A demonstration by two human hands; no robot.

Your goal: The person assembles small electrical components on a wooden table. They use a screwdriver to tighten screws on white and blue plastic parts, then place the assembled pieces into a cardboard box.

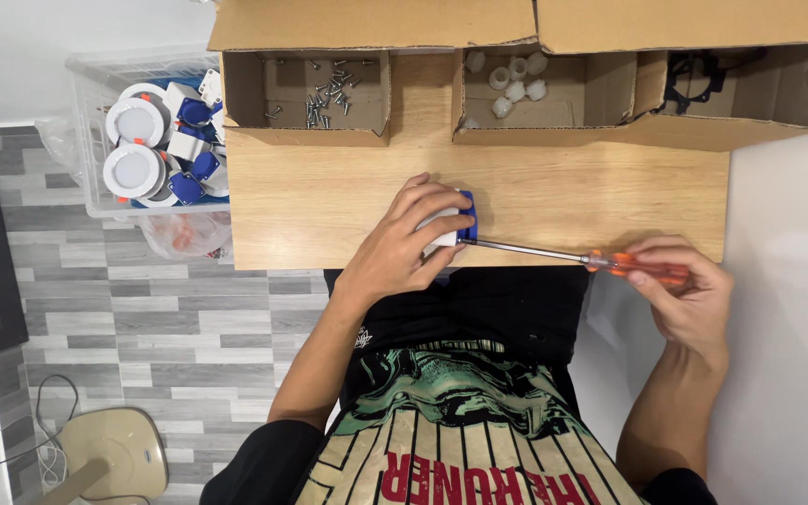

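Currently, judging from the pose, the step in hand is driving a screw into the side of a small white and blue box that sits at the near edge of the wooden table.

Nearest the body, the right hand is off the table's right corner. Its fingers are closed around the orange handle of a long screwdriver, thumb and fingertips pinching as for twisting. The forearm rises from the lower right, wrist bent slightly inward.

The metal shaft runs leftward, nearly level with the table edge, and its tip meets the box's near right side. Whether the tip is seated in a screw head is too small to tell.

The left hand covers the box from above, fingers wrapped over the top and clamped down on it, pressing it against the table. The forearm comes up from the lower left.

As a judgement, the next move calls for keeping the shaft in line with the screw and holding the box firm against the turning force.

Farther back, open cardboard boxes line the table's far edge: one with loose screws, one with white plastic caps, one with black parts. Left of the table, a clear bin holds round white lamps with blue boxes.
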